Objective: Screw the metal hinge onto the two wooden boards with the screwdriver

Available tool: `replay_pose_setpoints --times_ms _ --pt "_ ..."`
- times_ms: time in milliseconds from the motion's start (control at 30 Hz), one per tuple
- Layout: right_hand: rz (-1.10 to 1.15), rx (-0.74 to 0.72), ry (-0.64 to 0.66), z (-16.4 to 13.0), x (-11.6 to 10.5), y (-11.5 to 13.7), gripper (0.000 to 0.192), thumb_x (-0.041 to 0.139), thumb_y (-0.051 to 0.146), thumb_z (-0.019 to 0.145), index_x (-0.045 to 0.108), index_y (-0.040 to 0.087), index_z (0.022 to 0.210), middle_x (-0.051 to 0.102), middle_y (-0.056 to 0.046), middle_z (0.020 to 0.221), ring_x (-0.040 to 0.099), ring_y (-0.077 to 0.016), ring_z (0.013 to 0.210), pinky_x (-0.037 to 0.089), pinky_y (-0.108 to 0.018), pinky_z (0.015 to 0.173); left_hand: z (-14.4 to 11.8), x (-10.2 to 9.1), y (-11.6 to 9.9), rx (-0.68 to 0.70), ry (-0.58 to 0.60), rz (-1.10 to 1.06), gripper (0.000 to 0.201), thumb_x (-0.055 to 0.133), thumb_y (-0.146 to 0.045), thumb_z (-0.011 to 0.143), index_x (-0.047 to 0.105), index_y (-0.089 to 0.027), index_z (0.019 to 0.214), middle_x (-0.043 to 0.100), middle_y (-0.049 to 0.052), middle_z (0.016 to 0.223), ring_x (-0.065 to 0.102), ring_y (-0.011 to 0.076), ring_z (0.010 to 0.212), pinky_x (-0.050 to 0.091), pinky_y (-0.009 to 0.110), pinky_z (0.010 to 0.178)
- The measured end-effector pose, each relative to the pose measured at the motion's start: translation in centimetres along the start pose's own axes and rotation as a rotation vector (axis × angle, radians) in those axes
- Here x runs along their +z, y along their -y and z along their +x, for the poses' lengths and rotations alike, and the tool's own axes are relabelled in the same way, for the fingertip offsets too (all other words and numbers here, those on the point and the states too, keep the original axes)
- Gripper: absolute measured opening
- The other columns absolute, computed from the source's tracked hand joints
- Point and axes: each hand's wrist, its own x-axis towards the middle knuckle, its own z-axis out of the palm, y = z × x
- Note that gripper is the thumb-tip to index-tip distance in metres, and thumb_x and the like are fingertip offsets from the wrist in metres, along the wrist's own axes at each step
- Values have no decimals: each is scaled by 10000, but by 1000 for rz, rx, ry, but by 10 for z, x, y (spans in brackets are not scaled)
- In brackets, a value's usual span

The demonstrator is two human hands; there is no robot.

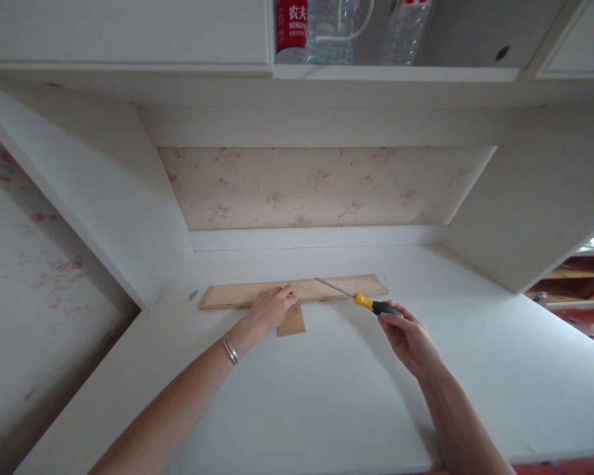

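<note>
So from the head view, we've got our left hand (272, 309) pressed flat, fingers together, on a long wooden strip (327, 289) that lies near the back edge of the white counter (327, 396). A smaller wood piece (292, 322) pokes out from under that hand toward us, touching the strip. Our right hand (408, 336) is clamped around the handle of a yellow-and-black screwdriver (363, 300), with the shaft hanging over the strip and the tip above its middle, not clearly touching anything yet.

Looks to us like the lining-up stage: the tip isn't seated, and we can't make out a screw from here, too small. Whatever comes next probably needs the left hand pinning the strip so it doesn't slide, and the tip brought down straight.

A tiny bluish bit (193, 295) sits by the strip's left end. The counter sits in a white alcove with floral wallpaper (317, 188) behind, and water bottles (327, 30) on the shelf above.
</note>
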Motion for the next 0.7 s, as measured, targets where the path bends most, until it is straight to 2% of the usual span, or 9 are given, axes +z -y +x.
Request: replay_pose_setpoints --times_ms 100,233,367,533,700 --pt "-12 9 11 0 -2 0 376 818 82 520 669 218 838 651 36 870 623 -69 768 518 -82 750 7 3 7 38 13 0 301 388 -160 908 648 -252 1026 609 73 1048 575 203 963 436 315 802" --pt "-19 6 17 -3 -2 1 377 816 86 529 664 212 850 645 26 889 619 -71 785 515 -85 755 14 7 8 24 10 -26 263 416 -254 918 672 -227 974 629 90 1010 596 211 907 432 321 803" --pt "-12 -2 3 -6 -3 1 384 819 79 516 665 211 842 633 31 898 614 -70 787 517 -89 757 17 6 6 4 -1 9 313 404 -349 924 682 -204 932 634 102 990 608 215 865 432 321 795" --pt "-7 11 12 -6 -5 -1 378 817 77 524 674 216 845 630 34 900 616 -68 791 516 -86 765 17 6 1 -36 -75 35 388 334 -368 943 670 -177 905 628 117 983 607 222 850 432 324 757" --pt "-18 13 8 -6 -5 -3 375 817 75 526 676 215 844 632 33 903 619 -73 794 517 -91 773 16 5 5 -177 -208 -42 391 343 -402 939 657 -178 881 638 90 931 607 195 815 425 298 752"
